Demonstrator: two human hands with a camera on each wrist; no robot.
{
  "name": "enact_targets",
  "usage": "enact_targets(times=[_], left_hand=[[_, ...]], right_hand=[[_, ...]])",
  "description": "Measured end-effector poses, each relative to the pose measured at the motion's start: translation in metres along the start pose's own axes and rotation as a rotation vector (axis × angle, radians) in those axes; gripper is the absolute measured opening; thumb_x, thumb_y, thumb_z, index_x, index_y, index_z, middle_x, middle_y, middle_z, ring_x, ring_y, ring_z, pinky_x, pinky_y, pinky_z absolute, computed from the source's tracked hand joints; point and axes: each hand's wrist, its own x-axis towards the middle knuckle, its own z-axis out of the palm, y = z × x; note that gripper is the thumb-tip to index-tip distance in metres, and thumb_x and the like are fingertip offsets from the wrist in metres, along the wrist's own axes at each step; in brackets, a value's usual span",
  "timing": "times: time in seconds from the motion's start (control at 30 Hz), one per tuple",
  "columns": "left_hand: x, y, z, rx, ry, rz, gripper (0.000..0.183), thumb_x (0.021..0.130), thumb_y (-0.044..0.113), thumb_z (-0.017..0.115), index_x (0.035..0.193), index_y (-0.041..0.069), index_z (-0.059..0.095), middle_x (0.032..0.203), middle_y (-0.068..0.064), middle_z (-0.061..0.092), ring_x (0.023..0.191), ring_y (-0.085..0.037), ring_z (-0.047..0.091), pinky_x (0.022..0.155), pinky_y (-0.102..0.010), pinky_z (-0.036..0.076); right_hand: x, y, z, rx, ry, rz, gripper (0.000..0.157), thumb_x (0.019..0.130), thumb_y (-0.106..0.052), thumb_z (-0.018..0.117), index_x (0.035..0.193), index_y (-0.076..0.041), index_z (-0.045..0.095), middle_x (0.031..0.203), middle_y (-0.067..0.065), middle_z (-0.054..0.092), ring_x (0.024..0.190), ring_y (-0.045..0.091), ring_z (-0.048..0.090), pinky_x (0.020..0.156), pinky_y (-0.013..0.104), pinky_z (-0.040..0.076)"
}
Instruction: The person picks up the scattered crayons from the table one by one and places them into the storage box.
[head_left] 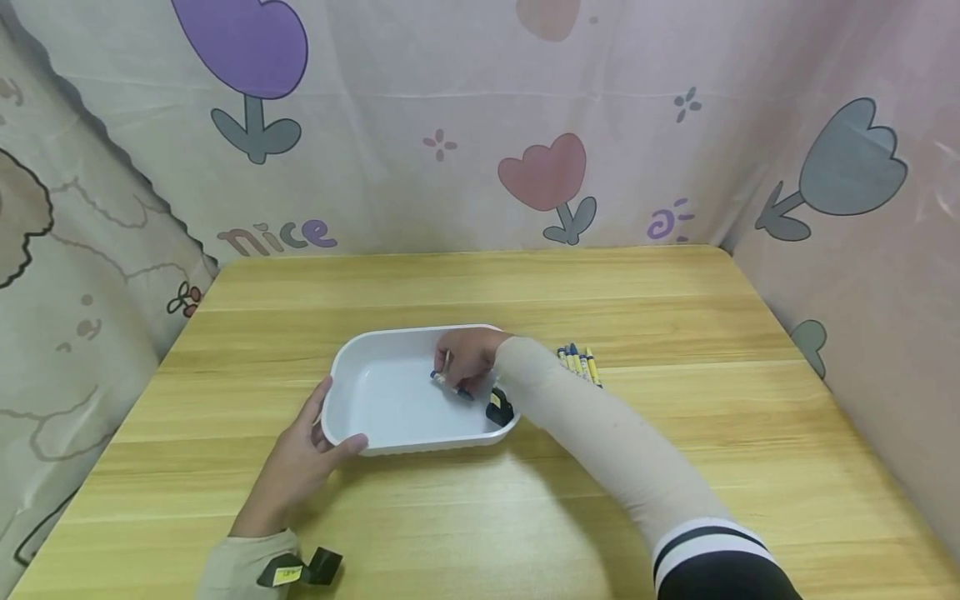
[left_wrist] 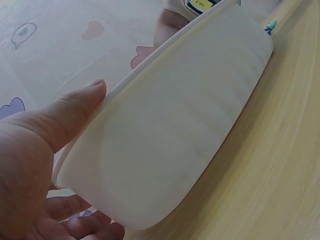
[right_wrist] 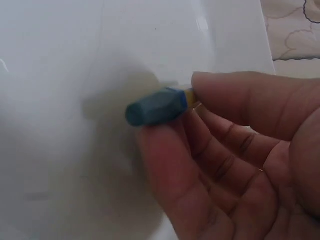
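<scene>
A white plastic tray (head_left: 397, 446) stands on the table. My left hand (head_left: 303, 454) grips its near left corner, the thumb (left_wrist: 82, 102) along the rim and the fingers around the outer wall, as the left wrist view shows. Over the tray's right half, my right hand (head_left: 468, 354) pinches a crayon between thumb and fingers. The crayon (right_wrist: 157, 106) has a dark blue-green end and a bit of yellow wrapper by the thumb; the hand hides the rest. In the head view the crayon (head_left: 450, 385) lies slantwise, low over the tray floor.
Several crayons (head_left: 581, 364) with yellow and blue parts lie side by side on the wooden table (head_left: 450, 517), right of the tray and partly behind my right sleeve (head_left: 600, 425). A printed cloth (head_left: 375, 167) hangs along the back and both sides of the table.
</scene>
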Motion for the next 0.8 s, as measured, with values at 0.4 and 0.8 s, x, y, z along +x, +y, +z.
enact_targets(times=[0.4, 0.8], left_hand=[[0.005, 0.003, 0.0, 0.032, 0.008, 0.022, 0.103, 0.086, 0.031, 0.076, 0.157, 0.014, 0.003, 0.158, -0.023, 0.011, 0.131, -0.045, 0.038, 0.096, -0.038, 0.046], [-0.001, 0.003, 0.0, 0.042, -0.005, -0.013, 0.104, 0.086, 0.033, 0.075, 0.157, 0.016, 0.002, 0.158, -0.024, 0.01, 0.13, -0.046, 0.039, 0.095, -0.04, 0.048]], right_hand=[[-0.001, -0.001, -0.002, -0.114, 0.08, 0.081, 0.02, 0.082, -0.007, 0.077, 0.095, -0.015, 0.064, 0.093, 0.005, 0.064, 0.068, 0.017, 0.067, 0.058, 0.025, 0.057], [-0.011, -0.007, 0.0, -0.074, 0.068, 0.038, 0.018, 0.086, -0.01, 0.073, 0.099, -0.016, 0.063, 0.097, 0.004, 0.061, 0.076, 0.017, 0.062, 0.063, 0.025, 0.056]])
